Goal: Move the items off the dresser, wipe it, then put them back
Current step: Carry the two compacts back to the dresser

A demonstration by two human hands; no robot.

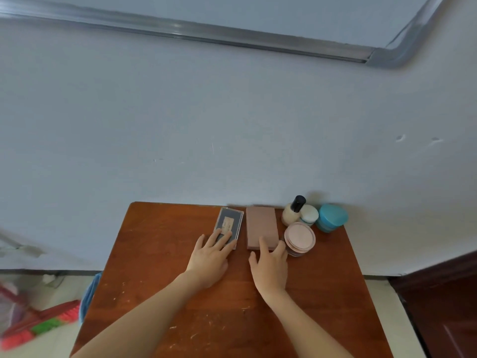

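Note:
The reddish-brown dresser top (160,267) stands against a pale wall. At its back edge lie a dark flat case with a tan label (231,223) and a pink rectangular box (260,224). My left hand (210,257) rests flat on the near end of the dark case, fingers spread. My right hand (271,267) has its fingers on the near end of the pink box, touching the round pink compact (300,237). Behind stand a cream bottle with a black cap (293,211), a white jar (309,214) and a teal jar (332,217).
A blue cloth (89,295) hangs off the dresser's left side. A red and green broom head (38,324) lies on the floor at the left. A dark wooden door (449,301) is at the right. The dresser top shows pale scratches near me.

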